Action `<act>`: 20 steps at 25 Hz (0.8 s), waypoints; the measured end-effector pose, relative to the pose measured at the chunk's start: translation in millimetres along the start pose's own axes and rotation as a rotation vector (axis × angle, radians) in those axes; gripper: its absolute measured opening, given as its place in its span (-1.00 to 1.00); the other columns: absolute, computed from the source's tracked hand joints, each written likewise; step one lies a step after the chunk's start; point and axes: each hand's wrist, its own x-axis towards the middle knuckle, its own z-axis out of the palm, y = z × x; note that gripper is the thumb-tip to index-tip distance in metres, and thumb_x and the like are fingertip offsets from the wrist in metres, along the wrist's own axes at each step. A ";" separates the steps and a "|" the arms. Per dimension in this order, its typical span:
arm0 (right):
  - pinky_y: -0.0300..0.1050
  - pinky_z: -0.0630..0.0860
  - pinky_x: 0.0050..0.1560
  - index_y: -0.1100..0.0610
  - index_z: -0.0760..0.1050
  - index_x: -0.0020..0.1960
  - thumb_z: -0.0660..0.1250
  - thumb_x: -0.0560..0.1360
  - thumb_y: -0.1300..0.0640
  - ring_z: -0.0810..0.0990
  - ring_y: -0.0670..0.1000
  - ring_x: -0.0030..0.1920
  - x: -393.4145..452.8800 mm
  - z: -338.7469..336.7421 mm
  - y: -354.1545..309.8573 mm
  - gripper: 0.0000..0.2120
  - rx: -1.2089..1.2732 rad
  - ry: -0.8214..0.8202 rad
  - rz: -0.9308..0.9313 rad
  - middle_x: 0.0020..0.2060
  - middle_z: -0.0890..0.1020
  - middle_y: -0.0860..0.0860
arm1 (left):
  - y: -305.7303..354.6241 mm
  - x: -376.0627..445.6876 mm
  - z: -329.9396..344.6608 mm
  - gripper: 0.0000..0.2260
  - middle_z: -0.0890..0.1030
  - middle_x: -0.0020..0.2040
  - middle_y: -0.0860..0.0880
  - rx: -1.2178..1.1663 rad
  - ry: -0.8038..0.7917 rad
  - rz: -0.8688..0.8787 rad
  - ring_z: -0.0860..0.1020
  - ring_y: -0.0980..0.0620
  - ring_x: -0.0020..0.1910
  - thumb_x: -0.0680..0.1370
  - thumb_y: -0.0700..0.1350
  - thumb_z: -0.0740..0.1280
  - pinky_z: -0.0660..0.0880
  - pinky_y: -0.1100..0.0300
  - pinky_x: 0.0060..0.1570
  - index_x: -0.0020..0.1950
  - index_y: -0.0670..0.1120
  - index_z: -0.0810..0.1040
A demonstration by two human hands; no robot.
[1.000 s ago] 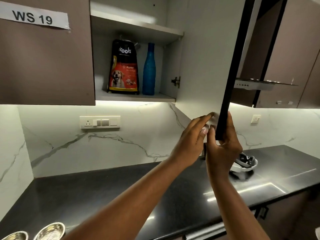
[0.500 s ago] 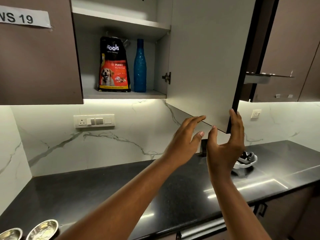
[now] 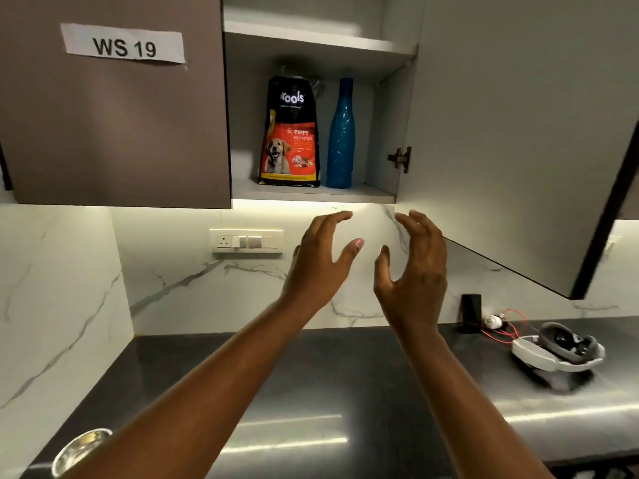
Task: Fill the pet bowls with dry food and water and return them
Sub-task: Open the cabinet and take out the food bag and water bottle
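At the near left corner of the dark tabletop (image 3: 311, 392) a steel bowl (image 3: 81, 447) sits empty, partly cut off by the frame edge and by the left forearm; a second bowl is not visible here. Above the middle of the tabletop both hands are raised in front of the marble wall: the left hand (image 3: 320, 267) and the right hand (image 3: 413, 271) face each other with fingers spread and slightly curled, holding nothing and touching nothing. A second ago they were gripping the lower edge of the cupboard door (image 3: 518, 133); now they have let it go, and the door stands swung wide to the right. That leaves the cupboard's lower shelf (image 3: 359, 195) open to reach. On it, well above the hands, the bag of puppy food (image 3: 289, 133) stands upright just beside a blue bottle (image 3: 341, 136). Far along the right side of the tabletop lies a white headset (image 3: 556, 350) with red wires. The opening step looks finished; taking down the bag and bottle seems to come next, with filling not yet begun.
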 end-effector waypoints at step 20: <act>0.01 0.58 0.20 0.05 0.35 0.49 0.40 0.56 -0.12 0.54 0.01 0.26 123.3 245.3 35.6 -0.43 0.246 -0.312 0.269 0.33 0.55 0.08 | -190.3 209.5 -58.7 -0.53 0.41 0.40 -0.11 0.018 0.061 -0.027 0.46 -0.05 0.34 0.58 0.02 0.35 0.44 0.14 0.14 0.45 -0.06 0.37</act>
